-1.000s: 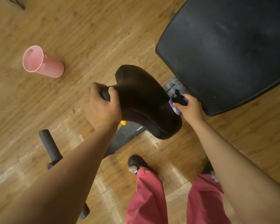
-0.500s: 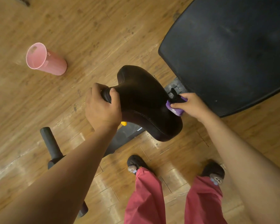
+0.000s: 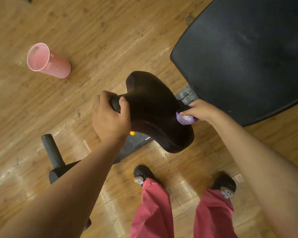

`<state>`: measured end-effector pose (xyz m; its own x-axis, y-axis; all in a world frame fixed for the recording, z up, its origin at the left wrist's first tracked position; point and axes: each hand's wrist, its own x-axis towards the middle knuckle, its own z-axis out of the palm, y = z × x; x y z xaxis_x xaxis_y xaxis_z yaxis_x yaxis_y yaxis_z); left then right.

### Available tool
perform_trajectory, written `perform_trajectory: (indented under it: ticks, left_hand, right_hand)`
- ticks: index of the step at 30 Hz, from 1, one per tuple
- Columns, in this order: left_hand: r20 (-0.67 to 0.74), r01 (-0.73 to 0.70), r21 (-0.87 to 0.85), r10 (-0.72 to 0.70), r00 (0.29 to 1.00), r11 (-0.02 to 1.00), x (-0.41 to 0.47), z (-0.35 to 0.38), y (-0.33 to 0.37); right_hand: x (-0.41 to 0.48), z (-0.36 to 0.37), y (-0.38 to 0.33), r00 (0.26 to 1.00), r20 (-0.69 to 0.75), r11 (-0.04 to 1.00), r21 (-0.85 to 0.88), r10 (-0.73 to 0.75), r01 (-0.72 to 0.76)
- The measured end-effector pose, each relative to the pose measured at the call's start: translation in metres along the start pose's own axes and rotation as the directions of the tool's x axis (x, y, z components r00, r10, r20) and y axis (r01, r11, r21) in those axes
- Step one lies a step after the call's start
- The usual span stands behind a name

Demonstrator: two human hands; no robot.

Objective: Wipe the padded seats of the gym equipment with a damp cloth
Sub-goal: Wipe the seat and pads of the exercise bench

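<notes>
Wood-plank floor [image 3: 93, 31] throughout, glossy in the near part. Nearest, red trousers [image 3: 151, 212] over two black shoes [image 3: 142, 172], toes pointing away. To the near left, a black foam-covered bar [image 3: 52, 150] jutting from a dark frame, partly hidden behind the left forearm.

Further in, at centre, a black bicycle-style saddle [image 3: 153, 107], narrow nose to the left, broad end to the right. Left hand [image 3: 110, 121] clamped round the nose: fingers curled over the far side, thumb pressed on top. Just under that hand, a small yellow knob [image 3: 132, 133] peeking out beside the saddle's support.

At the saddle's right edge, right hand [image 3: 200, 109] closed on a bunched purple cloth [image 3: 185, 119], fingers curled over the wad and pinching it. Cloth pressed against the side of the saddle padding, touching it just below the top surface. Cannot tell whether damp.

Beyond and to the right, a large black padded seat [image 3: 244, 57], dusty and speckled, near corner just beside the right hand. Far left, well apart from the equipment, a pink plastic cup [image 3: 47, 61] standing on the floor, open mouth towards the camera.
</notes>
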<state>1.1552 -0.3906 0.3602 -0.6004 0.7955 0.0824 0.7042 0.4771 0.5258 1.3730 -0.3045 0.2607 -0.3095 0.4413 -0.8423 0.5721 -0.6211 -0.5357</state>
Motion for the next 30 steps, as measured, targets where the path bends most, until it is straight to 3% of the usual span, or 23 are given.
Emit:
perform_trajectory:
  ticks: [2, 5, 10, 14, 16, 20, 25, 30]
  left_hand:
    - [0.000, -0.001, -0.004, 0.001, 1.000, 1.000, -0.001, 0.000, 0.000]
    - [0.001, -0.003, -0.003, 0.003, 1.000, 1.000, 0.000, 0.000, 0.000]
    - [0.005, 0.000, -0.020, 0.000, 1.000, 1.000, 0.000, -0.001, 0.000]
    - [0.002, -0.006, -0.007, 0.006, 1.000, 1.000, 0.001, 0.000, -0.002]
    - [0.004, -0.013, 0.000, 0.013, 1.000, 1.000, 0.001, 0.001, -0.003]
    - [0.004, -0.022, 0.009, 0.022, 1.000, 1.000, 0.000, -0.001, -0.003]
    - [0.014, -0.032, 0.022, 0.031, 0.999, 0.999, 0.002, -0.001, -0.004]
    - [0.024, -0.037, 0.016, 0.036, 0.999, 0.999, 0.002, 0.000, -0.007]
  right_hand:
    - [-0.008, 0.000, -0.005, 0.996, 0.003, 0.985, -0.151, -0.084, 0.084]
    - [-0.013, 0.006, -0.007, 0.981, 0.123, 0.961, -0.213, -0.151, 0.174]
    - [0.004, 0.006, -0.006, 0.972, -0.106, 0.928, -0.335, -0.210, 0.164]
    - [-0.005, 0.002, -0.009, 0.971, 0.082, 0.928, -0.287, -0.224, 0.238]
    - [-0.004, 0.003, -0.003, 0.968, 0.024, 0.928, -0.282, -0.248, 0.245]
    - [0.012, 0.000, 0.010, 0.940, -0.236, 0.915, -0.377, -0.247, 0.145]
    - [0.021, -0.018, 0.020, 0.959, -0.230, 0.841, -0.540, -0.167, 0.017]
    - [0.010, -0.064, 0.009, 0.906, -0.325, 0.909, -0.395, -0.271, 0.131]
